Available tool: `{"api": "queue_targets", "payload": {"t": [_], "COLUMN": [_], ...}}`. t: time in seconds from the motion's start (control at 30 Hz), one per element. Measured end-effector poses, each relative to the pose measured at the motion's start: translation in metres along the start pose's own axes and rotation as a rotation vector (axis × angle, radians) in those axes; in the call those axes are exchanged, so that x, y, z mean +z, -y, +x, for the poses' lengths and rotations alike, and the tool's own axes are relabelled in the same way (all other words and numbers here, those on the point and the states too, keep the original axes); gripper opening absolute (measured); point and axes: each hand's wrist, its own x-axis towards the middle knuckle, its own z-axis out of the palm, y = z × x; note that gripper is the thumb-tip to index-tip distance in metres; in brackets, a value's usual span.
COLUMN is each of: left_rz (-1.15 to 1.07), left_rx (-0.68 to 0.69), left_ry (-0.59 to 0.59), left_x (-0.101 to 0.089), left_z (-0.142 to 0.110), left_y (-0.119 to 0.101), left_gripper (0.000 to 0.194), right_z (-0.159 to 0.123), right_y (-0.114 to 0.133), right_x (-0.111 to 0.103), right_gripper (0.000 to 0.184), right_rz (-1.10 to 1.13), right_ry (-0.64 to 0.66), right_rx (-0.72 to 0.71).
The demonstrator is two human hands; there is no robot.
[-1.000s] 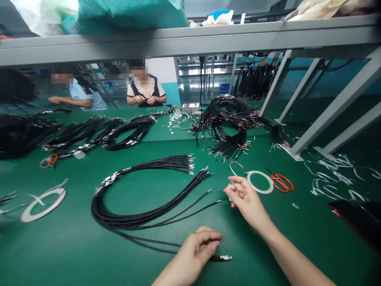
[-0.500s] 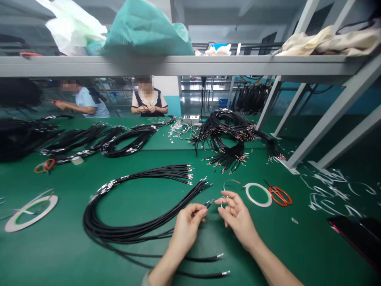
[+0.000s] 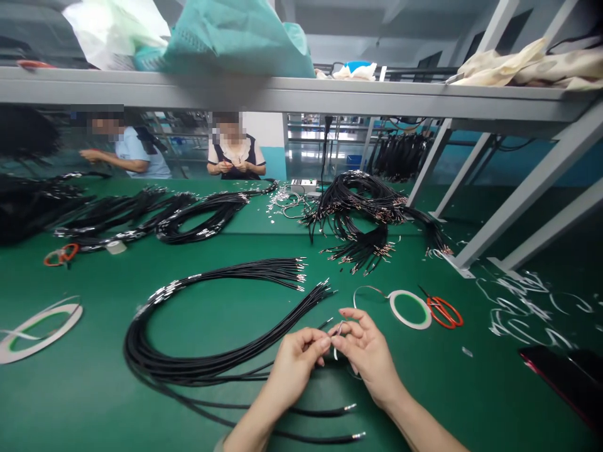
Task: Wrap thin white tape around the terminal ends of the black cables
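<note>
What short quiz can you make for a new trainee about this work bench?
1. True or false: the orange-handled steel scissors lie to the right of the white ring-shaped tape roll.
2. Where are the bare left hand and right hand? A: close together, near the long black cables; B: on the scissors; C: on the tape roll.
3. How many other people show beyond the green bench mat?
Key: 1 true; 2 A; 3 two.

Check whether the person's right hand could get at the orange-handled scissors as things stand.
Probably yes: the right hand is near the orange-handled scissors, with the tape roll only beside the way. It would likely first release the thin pale strip it pinches.
</note>
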Motion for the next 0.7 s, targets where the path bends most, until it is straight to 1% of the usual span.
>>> {"api": "queue_targets", "payload": {"t": [0.1,0.17,0.23,0.37,0.43,0.53,0.6,0.7], "left_rz": [0.003,0.026,0.074,0.165,0.183,0.173,0.166,0.154], "left_rx": [-0.007,0.005,0.046,0.134,0.160,0.184,0.198,0.230], "left_ry": [0.015,0.022,0.014,-0.031,-0.056,-0.077,-0.073,-0.088], "left_x": [0.001,0.001,0.002,0.004,0.004,0.005,0.007,0.009], "left_z": [0.001,0.000,-0.001,-0.003,-0.004,-0.005,-0.006,-0.007], "left_y": [0.002,0.004,0.008,0.013,0.014,0.013,0.012,0.010], "left_gripper": [0.025,0.024,0.025,0.024,0.023,0.023,0.026,0.027], "right_z": [0.000,-0.001,-0.002,-0.006,-0.008,-0.010,-0.013,-0.017], "right_y": [0.003,0.004,0.002,-0.003,-0.004,-0.002,0.000,0.001], "right_x": [-0.002,-0.002,0.000,0.000,-0.002,-0.006,-0.007,-0.006], "right_gripper": [0.046,0.043,0.041,0.045,0.042,0.029,0.027,0.030], "right_rz": [-0.018,-0.020,-0.023,-0.065,-0.097,-0.180,-0.240,-0.310], "right_ry": [-0.054,-0.087,-0.075,-0.025,-0.067,-0.201,-0.262,-0.250], "right_rx": [-0.014,-0.027,-0.024,-0.004,-0.029,-0.090,-0.103,-0.079]}}
